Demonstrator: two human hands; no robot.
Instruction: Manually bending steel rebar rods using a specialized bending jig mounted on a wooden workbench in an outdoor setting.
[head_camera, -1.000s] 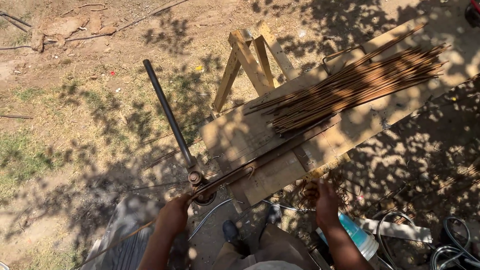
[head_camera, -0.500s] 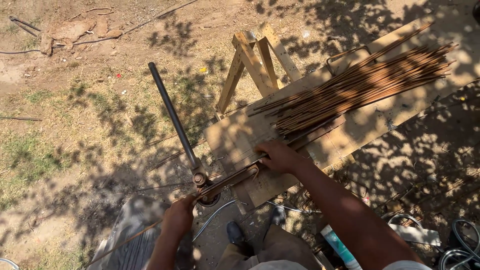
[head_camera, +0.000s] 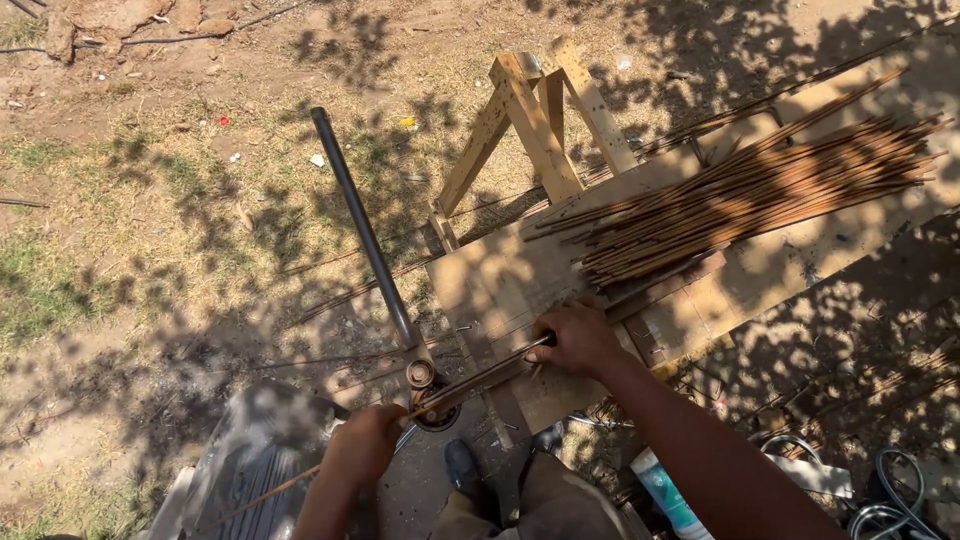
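Right hand (head_camera: 575, 338): we press it closed over a thin steel rod (head_camera: 478, 378) at the near edge of the wooden bench (head_camera: 800, 270), pinning it flat.
Left hand (head_camera: 362, 447): we grip the rod's free end past the bench's near corner, fingers wrapped around it.
Bender pin (head_camera: 421, 375): sits between our hands, the rod running against it.
Lever pipe (head_camera: 362, 225): angles away from the pin, untouched.
Rusty rod bundle (head_camera: 760, 190): lies along the bench beyond the right hand, within reach.

The right hand (head_camera: 575, 338) presses a thin rusty steel rod (head_camera: 480, 377) onto the pale wooden workbench (head_camera: 770, 275), while the left hand (head_camera: 362, 445) grips the rod's near end. A long dark metal lever pipe (head_camera: 362, 230) rises from the round bending pin (head_camera: 421, 375), and a pile of rusty brown rods (head_camera: 760, 190) lies on the bench beyond.
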